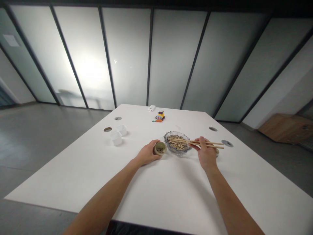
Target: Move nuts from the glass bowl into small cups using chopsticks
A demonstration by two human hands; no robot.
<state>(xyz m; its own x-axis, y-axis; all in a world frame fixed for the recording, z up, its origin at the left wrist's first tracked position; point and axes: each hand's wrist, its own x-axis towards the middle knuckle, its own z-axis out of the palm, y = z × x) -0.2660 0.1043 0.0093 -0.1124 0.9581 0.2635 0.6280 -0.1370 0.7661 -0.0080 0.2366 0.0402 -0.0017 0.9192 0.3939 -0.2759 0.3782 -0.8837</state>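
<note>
My left hand [148,152] is wrapped round a small round jar [160,148], tilted so that its open mouth faces me; a few small pieces lie inside. Just right of it stands a clear glass bowl [180,150] with a wavy rim, filled with what look like sunflower seeds [178,143]. In my right hand [205,152] is a pair of wooden chopsticks [215,145], their tips over the seeds at the bowl's left side. Whether the tips pinch a seed is too small to tell. A small round object [217,152], perhaps a lid, is partly hidden behind my right hand.
Two clear plastic containers [116,138] stand on the white table [156,195] at the left. Farther back are a yellow toy vehicle [160,115], a small orange carrot-like item [158,120] and a white box [152,108]. Round cable holes [108,129] line both table sides.
</note>
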